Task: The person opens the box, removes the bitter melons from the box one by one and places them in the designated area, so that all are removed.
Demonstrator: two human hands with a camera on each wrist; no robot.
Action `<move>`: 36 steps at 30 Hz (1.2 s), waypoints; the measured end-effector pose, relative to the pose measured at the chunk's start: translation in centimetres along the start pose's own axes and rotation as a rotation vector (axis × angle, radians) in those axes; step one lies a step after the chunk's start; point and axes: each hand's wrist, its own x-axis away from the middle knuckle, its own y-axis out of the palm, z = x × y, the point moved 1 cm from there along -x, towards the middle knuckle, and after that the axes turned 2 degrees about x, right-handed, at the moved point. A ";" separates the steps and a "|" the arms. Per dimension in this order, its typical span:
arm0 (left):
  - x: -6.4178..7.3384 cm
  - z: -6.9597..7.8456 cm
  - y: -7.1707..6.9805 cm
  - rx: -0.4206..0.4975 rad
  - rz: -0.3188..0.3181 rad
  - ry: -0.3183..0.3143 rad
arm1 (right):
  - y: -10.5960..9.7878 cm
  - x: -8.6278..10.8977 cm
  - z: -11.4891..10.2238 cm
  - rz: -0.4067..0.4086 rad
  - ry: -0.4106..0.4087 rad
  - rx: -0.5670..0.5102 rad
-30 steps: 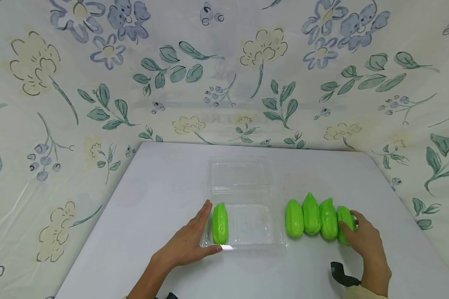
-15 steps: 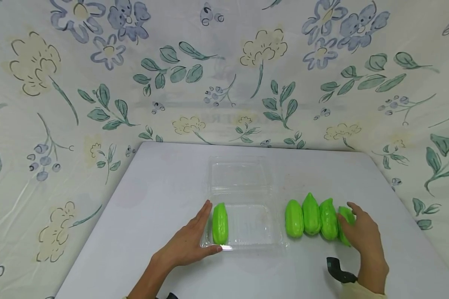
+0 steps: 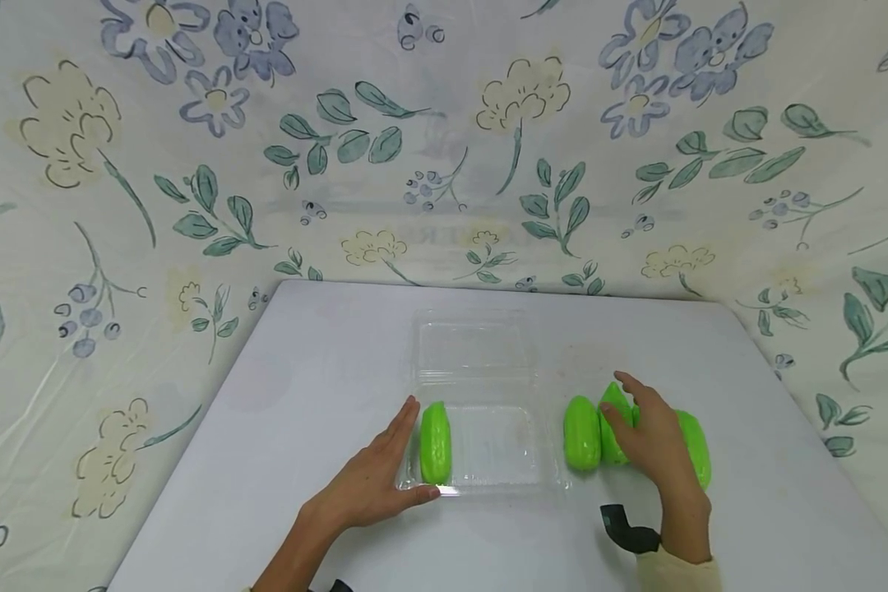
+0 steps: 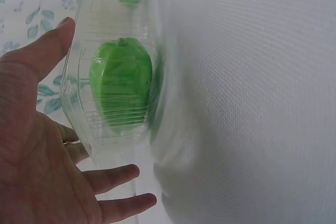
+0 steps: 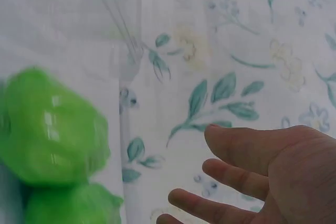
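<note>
A clear plastic clamshell box (image 3: 496, 444) lies on the table with its lid (image 3: 474, 345) folded back. Inside, against the left wall, lies one glossy green, lumpy, elongated vegetable (image 3: 435, 444). My left hand (image 3: 366, 485) rests at the box's left front corner, fingers straight along the left side and thumb at the front rim. To the right of the box, more such green vegetables stand side by side, among them a leftmost one (image 3: 581, 433) and a rightmost one (image 3: 696, 448). My right hand (image 3: 654, 436) is over the row with fingers spread, hiding part of it and gripping nothing.
The white table (image 3: 326, 353) ends at a back edge before a floral cloth (image 3: 444, 164), which also rises on both sides. A black curved piece (image 3: 629, 530) sticks out by the right wrist.
My right hand has let go of the rightmost green vegetable and moved left over the middle of the row. My left hand and the box have stayed in place.
</note>
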 end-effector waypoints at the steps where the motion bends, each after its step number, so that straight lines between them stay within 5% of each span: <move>1: 0.0 0.0 0.0 0.003 0.002 0.001 | 0.3 -0.1 -0.4 -0.009 -0.010 -0.007; 26: 0.0 0.2 -0.1 -0.024 0.009 0.007 | 5.6 -1.1 -5.9 0.008 -0.254 -0.082; 36: -0.2 0.2 0.2 -0.019 0.018 -0.008 | 8.1 -1.5 -8.4 -0.059 -0.318 -0.102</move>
